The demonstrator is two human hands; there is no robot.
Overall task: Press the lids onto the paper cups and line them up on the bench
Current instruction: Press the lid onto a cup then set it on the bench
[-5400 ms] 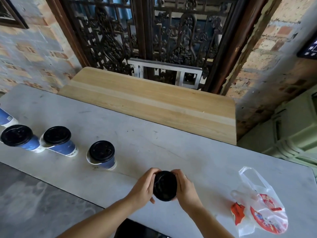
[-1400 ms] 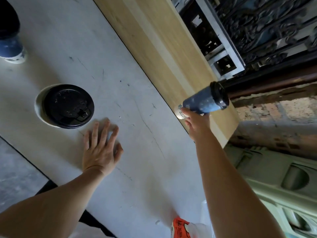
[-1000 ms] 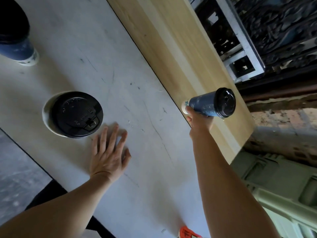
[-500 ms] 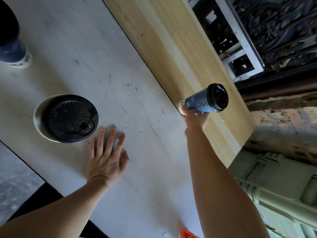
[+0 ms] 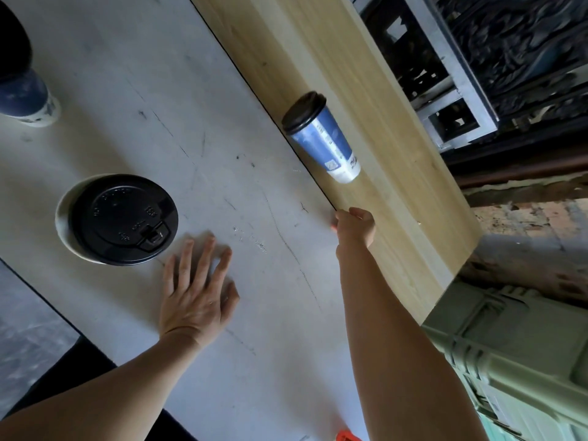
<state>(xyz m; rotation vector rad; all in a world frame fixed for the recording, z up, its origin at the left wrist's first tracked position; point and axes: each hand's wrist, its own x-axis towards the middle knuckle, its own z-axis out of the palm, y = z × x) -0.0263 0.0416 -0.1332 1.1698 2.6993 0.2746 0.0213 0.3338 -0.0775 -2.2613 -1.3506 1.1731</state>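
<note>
Since half a second ago the blue cup (image 5: 324, 140) has left the right grip (image 5: 354, 226) and flipped. Its black lid (image 5: 304, 111) pointed right then; now it points far-left, white base toward the grip. The right grip stays by the seam, fingers curled in, grasping nothing. The left grip (image 5: 197, 288) is unchanged: released, flat on the grey tabletop (image 5: 222, 122), fingers straight and spread.

Cup vs grip: the cup is just far of the right grip, a clear gap between base and knuckles, not touching. It is tilted and seen side-on over the near strip of the wooden board (image 5: 318, 43), lid rim at the seam where board meets tabletop. Cannot tell if it rests on the board or is off it.

Edges: the seam runs diagonally from far-left down to the right grip's thumb. The board's right end stops above a green crate (image 5: 509, 361). The board's far edge runs along a metal frame (image 5: 458, 78) and dark grille. The tabletop's near edge cuts the near-left corner.

Room: bare grey tabletop lies between the seam and a second lidded cup (image 5: 124, 218), which stands upright just far-left of the left grip's fingertips, small gap. A third cup (image 5: 25, 90) sits at the far-left frame edge, partly cut off. Bare wood lies far and right of the blue cup. An orange scrap (image 5: 348, 437) shows at the near edge.
</note>
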